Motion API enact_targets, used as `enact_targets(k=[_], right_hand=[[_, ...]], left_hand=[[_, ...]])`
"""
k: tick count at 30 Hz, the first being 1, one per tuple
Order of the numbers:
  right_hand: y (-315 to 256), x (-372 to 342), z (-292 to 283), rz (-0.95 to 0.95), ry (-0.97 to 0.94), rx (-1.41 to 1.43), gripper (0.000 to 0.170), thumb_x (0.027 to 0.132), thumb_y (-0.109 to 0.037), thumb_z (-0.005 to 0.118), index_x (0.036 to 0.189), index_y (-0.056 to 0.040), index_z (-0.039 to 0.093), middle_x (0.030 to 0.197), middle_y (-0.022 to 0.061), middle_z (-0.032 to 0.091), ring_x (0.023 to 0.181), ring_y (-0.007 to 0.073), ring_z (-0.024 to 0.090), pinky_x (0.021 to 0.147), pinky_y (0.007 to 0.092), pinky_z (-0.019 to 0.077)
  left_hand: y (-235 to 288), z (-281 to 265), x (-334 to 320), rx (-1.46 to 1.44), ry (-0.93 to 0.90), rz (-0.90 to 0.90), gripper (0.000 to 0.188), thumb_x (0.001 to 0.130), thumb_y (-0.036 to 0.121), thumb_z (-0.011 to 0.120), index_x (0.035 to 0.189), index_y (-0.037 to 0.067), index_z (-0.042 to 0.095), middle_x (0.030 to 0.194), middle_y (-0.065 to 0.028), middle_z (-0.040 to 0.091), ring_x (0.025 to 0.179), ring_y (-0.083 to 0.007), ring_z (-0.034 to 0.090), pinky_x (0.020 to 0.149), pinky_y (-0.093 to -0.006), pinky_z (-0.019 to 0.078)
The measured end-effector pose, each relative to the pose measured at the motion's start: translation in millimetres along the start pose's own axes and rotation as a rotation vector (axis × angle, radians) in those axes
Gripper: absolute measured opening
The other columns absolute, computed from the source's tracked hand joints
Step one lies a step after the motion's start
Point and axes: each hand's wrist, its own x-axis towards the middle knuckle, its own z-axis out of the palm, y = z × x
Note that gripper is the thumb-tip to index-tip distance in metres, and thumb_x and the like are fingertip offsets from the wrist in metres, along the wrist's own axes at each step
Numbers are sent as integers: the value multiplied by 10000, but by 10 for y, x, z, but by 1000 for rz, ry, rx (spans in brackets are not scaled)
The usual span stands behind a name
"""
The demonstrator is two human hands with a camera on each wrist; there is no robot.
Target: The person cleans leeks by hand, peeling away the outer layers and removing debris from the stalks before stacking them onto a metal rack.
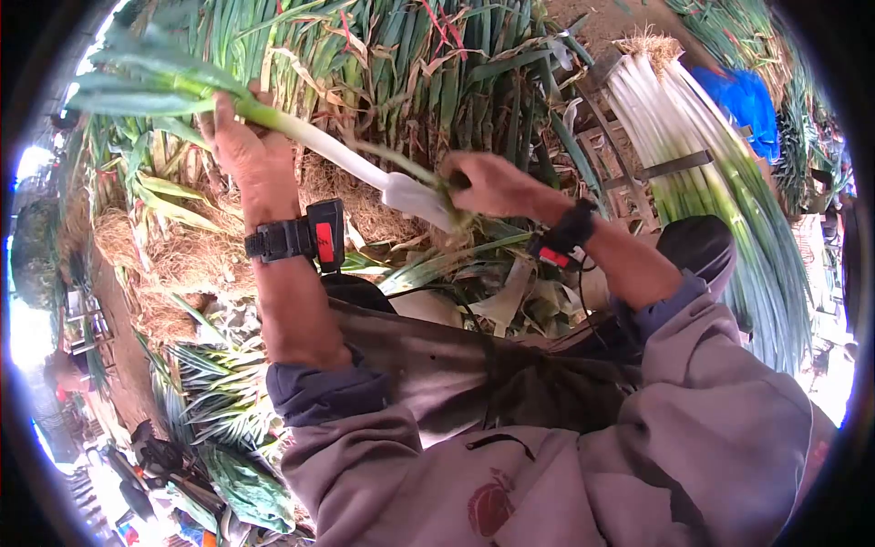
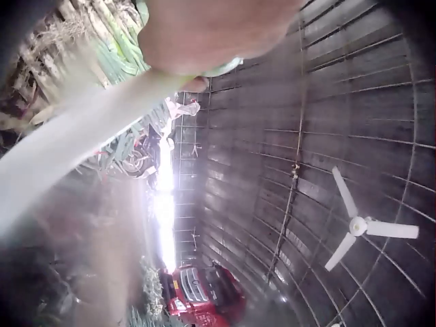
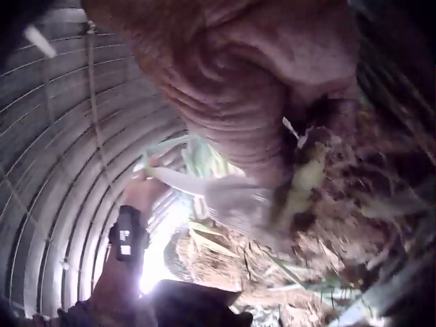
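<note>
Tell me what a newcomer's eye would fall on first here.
Probably the long leek, slanting between the left hand near its leaves and the right hand at its root end. Then the strapped leek bundle at the right, and the white ceiling fan overhead in the left wrist view.

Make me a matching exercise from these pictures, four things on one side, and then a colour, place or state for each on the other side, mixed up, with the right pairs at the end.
Things:
1. Left hand
2. Ceiling fan
3. Vehicle
4. Leek bundle

Descriptions:
A. Red, with a grille on its front
B. Held together by a dark band
C. Gripping the green part of a leek
D. White, with three blades

Right pairs: 1 and C, 2 and D, 3 and A, 4 and B.
</note>
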Motion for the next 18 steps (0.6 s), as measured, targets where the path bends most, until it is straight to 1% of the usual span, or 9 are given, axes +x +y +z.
enact_targets(k=[2, 3, 4, 6, 7, 10, 12, 16, 18], right_hand=[[518, -97, 367, 58, -39, -177, 460, 795, -235, 704, 1146, 49, 617, 1050, 227, 658, 973, 405, 639, 843, 474, 501], [513, -163, 381, 257, -208, -122, 431, 828, -236, 691, 1165, 23, 621, 1118, 227, 635, 991, 398, 641, 860, 465, 510], [510, -228, 413, 256, -216, -123, 431, 828, -236, 691, 1165, 23, 621, 1118, 227, 635, 991, 398, 641, 860, 465, 510], [383, -355, 399, -9, 230, -359, 390, 876, -243, 699, 1169, -4, 605, 1077, 218, 643, 983, 392, 642, 821, 446, 519], [242, -296, 357, 7, 377, -226, 426, 898, -312, 701, 1183, -10, 605, 1077, 205, 641, 932, 384, 654, 789, 448, 536], [-357, -67, 207, -217, 512, -131, 435, 910, -344, 688, 1181, -13, 611, 1062, 205, 636, 872, 379, 660, 711, 451, 538], [-558, 17, 253, -288, 138, -185, 403, 937, -315, 658, 1199, -12, 609, 1008, 188, 649, 821, 353, 669, 645, 436, 530], [-436, 125, 514, -371, 72, -355, 305, 929, -254, 651, 1129, -25, 622, 890, 133, 651, 744, 306, 673, 592, 403, 516], [-525, 91, 428, -537, 141, -411, 191, 872, -124, 651, 1024, -9, 640, 736, 106, 609, 593, 265, 637, 521, 435, 477]], left_hand=[[58, -36, -9, 9, 90, 12, 534, 930, 151, 678, 1380, 137, 391, 1157, -142, 567, 966, -277, 621, 849, -383, 566], [110, -47, -28, 39, 132, 59, 610, 916, 152, 680, 1421, 150, 339, 1183, -137, 558, 973, -277, 608, 863, -394, 550], [155, -66, -55, 70, 175, 105, 686, 903, 153, 683, 1463, 163, 287, 1210, -132, 549, 980, -277, 596, 877, -405, 534], [226, -139, -77, 133, 155, 113, 788, 879, 172, 696, 1502, 176, 212, 1190, -126, 568, 963, -274, 586, 853, -403, 523], [249, -141, -126, 139, 137, 141, 777, 871, 172, 711, 1491, 178, 243, 1178, -123, 579, 962, -266, 587, 848, -392, 523], [196, -128, 0, 113, 141, 167, 714, 837, 169, 757, 1428, 180, 357, 1136, -102, 610, 956, -240, 592, 832, -367, 521], [158, -135, 24, 93, 210, 173, 656, 819, 161, 780, 1366, 173, 418, 1150, -80, 611, 959, -228, 591, 833, -361, 519], [151, -333, 141, 152, 251, 140, 575, 859, 171, 756, 1337, 164, 435, 1132, -75, 616, 893, -233, 607, 758, -373, 526], [66, -690, 385, 321, 195, 159, 530, 890, 207, 725, 1329, 129, 438, 1086, -89, 616, 855, -231, 607, 739, -371, 528]])
